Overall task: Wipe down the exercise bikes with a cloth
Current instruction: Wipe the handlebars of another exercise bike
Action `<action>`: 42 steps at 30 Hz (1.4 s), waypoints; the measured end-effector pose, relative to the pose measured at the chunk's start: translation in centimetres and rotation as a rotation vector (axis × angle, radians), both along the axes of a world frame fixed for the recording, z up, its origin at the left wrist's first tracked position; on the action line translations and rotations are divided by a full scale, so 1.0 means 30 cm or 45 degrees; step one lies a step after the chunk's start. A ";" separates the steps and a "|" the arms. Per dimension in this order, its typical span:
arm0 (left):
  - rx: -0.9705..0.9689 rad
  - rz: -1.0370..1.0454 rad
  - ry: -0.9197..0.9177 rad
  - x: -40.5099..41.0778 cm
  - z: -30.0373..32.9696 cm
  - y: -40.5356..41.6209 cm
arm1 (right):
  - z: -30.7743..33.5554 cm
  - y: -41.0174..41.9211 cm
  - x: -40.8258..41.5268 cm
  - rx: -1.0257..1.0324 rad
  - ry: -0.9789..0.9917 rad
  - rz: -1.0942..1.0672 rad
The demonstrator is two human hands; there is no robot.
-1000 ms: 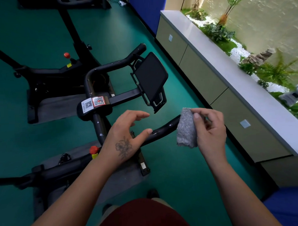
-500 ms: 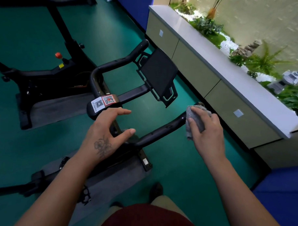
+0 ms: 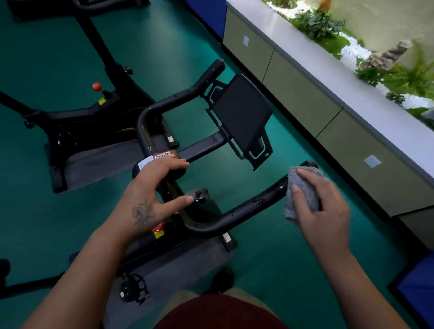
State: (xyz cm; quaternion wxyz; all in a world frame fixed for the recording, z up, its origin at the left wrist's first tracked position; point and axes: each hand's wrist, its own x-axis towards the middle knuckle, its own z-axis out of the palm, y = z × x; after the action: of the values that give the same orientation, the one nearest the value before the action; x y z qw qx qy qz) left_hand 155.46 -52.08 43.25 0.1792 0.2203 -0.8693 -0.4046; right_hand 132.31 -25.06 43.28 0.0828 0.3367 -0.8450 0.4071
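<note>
Gripping one grey cloth (image 3: pixel 303 193), right hand (image 3: pixel 321 210) wipes one handlebar (image 3: pixel 237 213) (left hand (image 3: pixel 150 191) spread).

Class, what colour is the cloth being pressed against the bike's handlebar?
Grey, a fuzzy grey cloth; the head view shows it best.

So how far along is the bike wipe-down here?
Nothing visibly done yet. In hand: right hand presses the cloth around the near bike's right handlebar; left hand hovers open by the stem. Left: tablet holder, far handlebar, frame, second bike.
</note>
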 end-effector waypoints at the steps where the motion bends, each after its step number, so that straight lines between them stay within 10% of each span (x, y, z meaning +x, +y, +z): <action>1: -0.012 -0.028 -0.018 -0.001 -0.005 -0.017 | -0.002 -0.001 -0.002 -0.011 0.011 0.001; 20: -0.368 -0.726 -0.035 -0.108 -0.058 -0.307 | -0.006 -0.051 0.124 0.086 0.015 -0.241; 42: -0.585 -0.909 0.119 -0.195 -0.122 -0.351 | 0.132 -0.133 0.086 0.333 0.029 -0.551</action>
State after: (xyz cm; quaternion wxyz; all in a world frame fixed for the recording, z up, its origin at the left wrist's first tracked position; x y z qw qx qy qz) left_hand 149.62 -62.61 39.59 0.1115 -0.1589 -0.9495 -0.2464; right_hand 134.88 -29.03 47.23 0.1333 0.1603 -0.9419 0.2633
